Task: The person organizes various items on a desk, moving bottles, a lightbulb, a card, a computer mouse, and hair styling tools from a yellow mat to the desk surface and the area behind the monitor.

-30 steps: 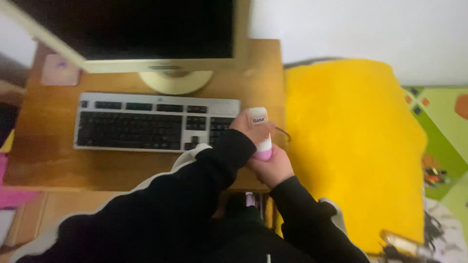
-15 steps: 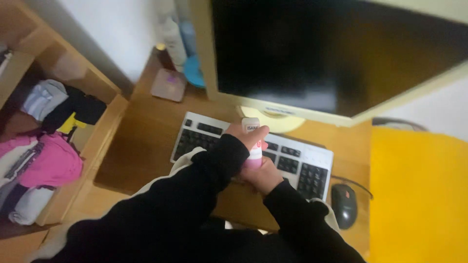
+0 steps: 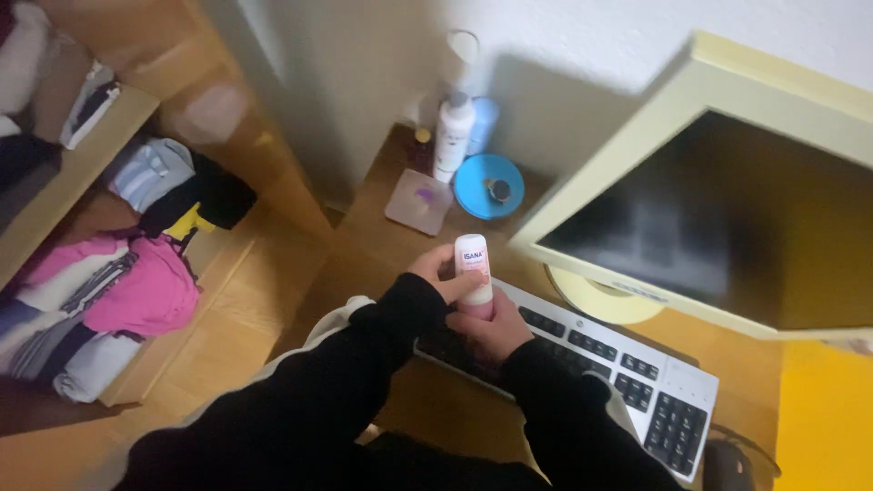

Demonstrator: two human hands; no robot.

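Both my hands hold a small white tube with a pink cap (image 3: 473,264), cap end down, above the left end of a keyboard (image 3: 627,364). My left hand (image 3: 441,273) wraps the tube's white upper body, thumb across its front. My right hand (image 3: 486,332) grips the pink cap end from below. Black sleeves with white stripes cover both my arms.
A cream monitor (image 3: 727,218) stands on the wooden desk (image 3: 382,245). At the desk's back left corner are a white bottle (image 3: 452,136), a round blue tin (image 3: 488,185) and a small pale square pad (image 3: 417,202). Wooden shelves with folded clothes (image 3: 118,291) stand at left. A yellow cover (image 3: 823,418) lies at right.
The view has swung left: the shelves and the desk's back left corner have come into sight, the yellow cover has slid off right. Both hands keep their hold on the tube.
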